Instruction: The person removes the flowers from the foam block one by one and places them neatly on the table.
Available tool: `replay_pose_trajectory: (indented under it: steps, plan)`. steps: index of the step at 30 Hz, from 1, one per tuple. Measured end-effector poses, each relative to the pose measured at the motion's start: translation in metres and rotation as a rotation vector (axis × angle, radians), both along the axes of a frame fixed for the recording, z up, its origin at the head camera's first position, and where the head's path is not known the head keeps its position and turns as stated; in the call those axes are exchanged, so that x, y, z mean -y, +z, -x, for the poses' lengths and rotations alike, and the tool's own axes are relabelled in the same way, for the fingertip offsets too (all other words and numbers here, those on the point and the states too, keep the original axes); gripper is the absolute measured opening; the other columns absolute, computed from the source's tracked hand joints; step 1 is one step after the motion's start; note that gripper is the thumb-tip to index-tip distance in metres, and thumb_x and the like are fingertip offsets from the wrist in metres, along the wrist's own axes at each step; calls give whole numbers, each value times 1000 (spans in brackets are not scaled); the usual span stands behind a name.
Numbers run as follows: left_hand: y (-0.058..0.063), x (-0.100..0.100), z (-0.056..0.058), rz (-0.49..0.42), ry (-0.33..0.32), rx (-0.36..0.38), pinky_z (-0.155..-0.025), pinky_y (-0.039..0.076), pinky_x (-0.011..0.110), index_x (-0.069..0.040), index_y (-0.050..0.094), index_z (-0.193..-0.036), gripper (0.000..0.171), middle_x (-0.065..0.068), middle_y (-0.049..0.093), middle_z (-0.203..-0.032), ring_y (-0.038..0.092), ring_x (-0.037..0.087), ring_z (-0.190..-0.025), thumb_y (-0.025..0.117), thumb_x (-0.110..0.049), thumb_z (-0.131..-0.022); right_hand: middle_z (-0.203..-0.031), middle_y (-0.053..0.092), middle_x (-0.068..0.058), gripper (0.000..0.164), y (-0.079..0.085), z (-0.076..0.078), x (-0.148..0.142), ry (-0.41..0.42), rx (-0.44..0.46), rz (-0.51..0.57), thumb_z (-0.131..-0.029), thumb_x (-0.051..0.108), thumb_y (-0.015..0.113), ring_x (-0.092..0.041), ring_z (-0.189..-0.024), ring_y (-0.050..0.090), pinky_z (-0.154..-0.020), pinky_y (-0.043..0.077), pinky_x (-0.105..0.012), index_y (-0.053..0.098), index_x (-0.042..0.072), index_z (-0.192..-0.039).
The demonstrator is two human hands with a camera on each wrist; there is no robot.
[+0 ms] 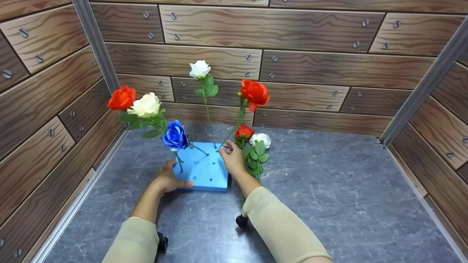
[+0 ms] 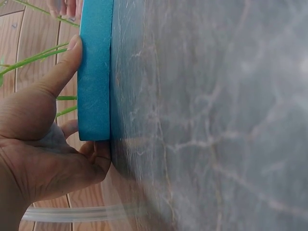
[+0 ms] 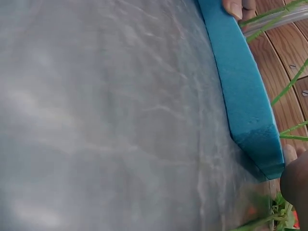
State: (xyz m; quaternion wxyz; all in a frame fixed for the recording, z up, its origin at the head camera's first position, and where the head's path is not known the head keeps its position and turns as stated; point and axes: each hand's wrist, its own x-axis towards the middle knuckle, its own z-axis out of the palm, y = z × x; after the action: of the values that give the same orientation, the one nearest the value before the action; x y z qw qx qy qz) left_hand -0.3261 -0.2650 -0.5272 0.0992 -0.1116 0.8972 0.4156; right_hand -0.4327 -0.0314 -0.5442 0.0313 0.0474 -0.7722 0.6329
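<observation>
A light blue foam block (image 1: 203, 170) with several holes lies on the table. My left hand (image 1: 169, 179) holds its left front corner, the thumb (image 2: 70, 60) on top and the other fingers at the side. My right hand (image 1: 234, 157) is at the block's back right, pinching the lower stem of a tall red rose (image 1: 255, 94) that leans right. Standing in the block are a blue rose (image 1: 175, 135) and a white rose (image 1: 200, 69). To the left lean another red rose (image 1: 120, 98) and a cream rose (image 1: 145, 105), their lower stems partly hidden.
Beside the right forearm lie a small red rose (image 1: 244, 132) and a white rose (image 1: 260, 140) with green leaves (image 1: 253, 157). Wood-patterned walls (image 1: 299, 69) with metal corner posts (image 1: 420, 76) enclose the grey marbled table (image 1: 329, 190) at the back and sides.
</observation>
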Motion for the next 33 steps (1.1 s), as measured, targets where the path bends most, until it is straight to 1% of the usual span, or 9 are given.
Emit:
replay_pose_trajectory:
  steps: [2, 5, 9, 11, 14, 19, 26, 29, 33]
  plan:
    - [-1, 0, -1, -1, 1, 2, -126, 38, 65, -2, 22, -166, 119, 42, 23, -166, 32, 59, -155, 97, -40, -82, -143, 71, -20, 54, 1, 1, 1, -2, 4, -44, -105, 13, 71, -35, -131, 70, -106, 61, -38, 55, -2, -154]
    - [-1, 0, -2, -7, -3, 3, -127, 36, 66, -2, 22, -167, 120, 41, 23, -166, 31, 58, -155, 97, -39, -82, -136, 75, -16, 48, 5, 3, 2, -4, 28, -112, -106, 18, 72, -32, -127, 73, -104, 61, -39, 62, 3, -150]
    - [-2, 0, -2, -4, -5, -9, -127, 36, 66, -2, 23, -166, 120, 41, 24, -166, 32, 58, -155, 98, -40, -81, -123, 81, -12, 33, 11, 6, 3, -16, 24, -197, -106, 23, 72, -28, -115, 76, -98, 61, -40, 74, 11, -137]
    - [-3, 0, -1, -6, -4, -12, -127, 36, 66, -2, 24, -166, 120, 41, 25, -166, 32, 58, -155, 98, -41, -81, -117, 82, -10, 26, 12, 8, 3, -38, -2, -255, -107, 25, 71, -27, -109, 76, -95, 61, -40, 79, 13, -128]
    - [-4, -1, -1, -11, -6, -11, -127, 36, 66, -3, 24, -166, 120, 41, 24, -166, 32, 57, -155, 98, -41, -80, -113, 83, -8, 22, 11, 10, 2, -74, -51, -347, -108, 26, 69, -27, -106, 76, -94, 60, -42, 83, 13, -119]
    - [-4, -3, -1, -4, -5, -10, -127, 35, 66, -2, 23, -166, 120, 40, 24, -167, 31, 57, -156, 98, -41, -81, -113, 83, -10, 23, 9, 10, 1, -91, -108, -428, -109, 28, 67, -30, -109, 77, -97, 60, -47, 82, 13, -117]
    - [-4, -2, -2, -5, -6, 5, -128, 34, 66, -3, 21, -168, 122, 39, 20, -169, 28, 56, -158, 97, -42, -81, -107, 83, -10, 23, 7, 7, 2, -116, -120, -414, -111, 28, 64, -30, -103, 77, -92, 61, -47, 81, 14, -117]
    - [-4, 0, -1, -1, -2, 0, -128, 34, 65, -4, 22, -168, 122, 39, 22, -169, 29, 55, -158, 98, -42, -81, -107, 82, -10, 23, 7, 6, 3, -105, -116, -356, -112, 28, 62, -29, -101, 77, -89, 61, -46, 80, 15, -118]
    - [-4, 3, 0, 2, 4, -4, -128, 35, 64, -4, 22, -167, 122, 39, 24, -167, 31, 55, -156, 98, -43, -80, -111, 81, -11, 24, 6, 5, 4, -79, -103, -242, -112, 27, 61, -27, -99, 79, -86, 64, -42, 79, 14, -120]
